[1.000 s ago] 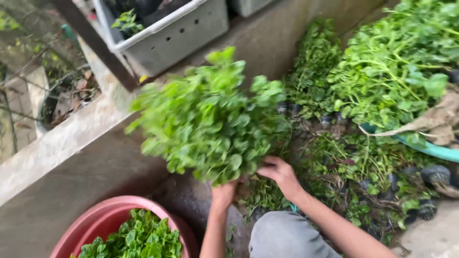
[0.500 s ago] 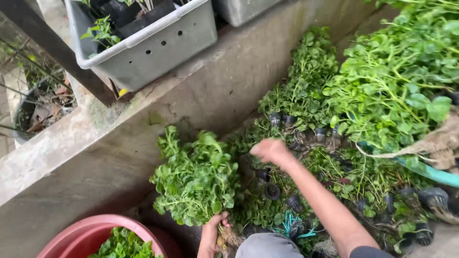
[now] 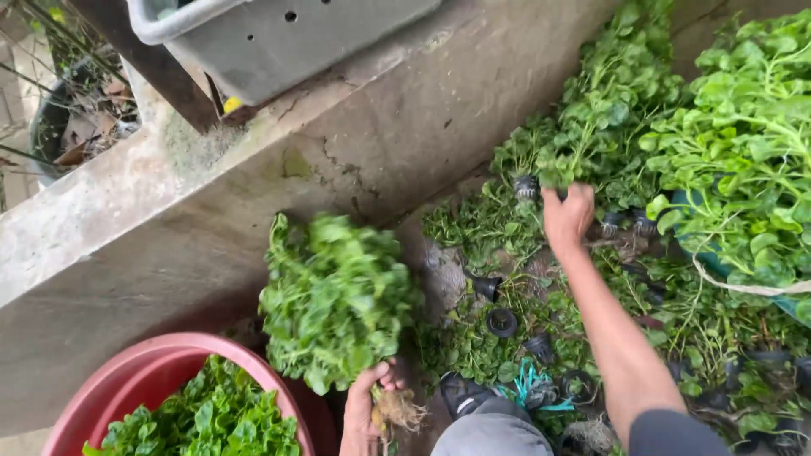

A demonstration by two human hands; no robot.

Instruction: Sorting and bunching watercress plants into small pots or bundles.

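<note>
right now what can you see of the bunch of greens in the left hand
The bunch of greens is a dense, leafy cluster of small bright green leaves, slightly blurred. The left hand grips it at the base, where pale tangled roots hang out. It stands roughly upright, leaves upward, in front of the concrete wall and just right of the red basin.

A round red plastic basin [image 3: 127, 371] at the lower left holds loose green leaves [image 3: 203, 418]. A grey perforated plastic crate [image 3: 279, 38] sits on the mossy concrete ledge [image 3: 93, 203]. Small black net pots [image 3: 501, 321] lie scattered on the ground.
</note>
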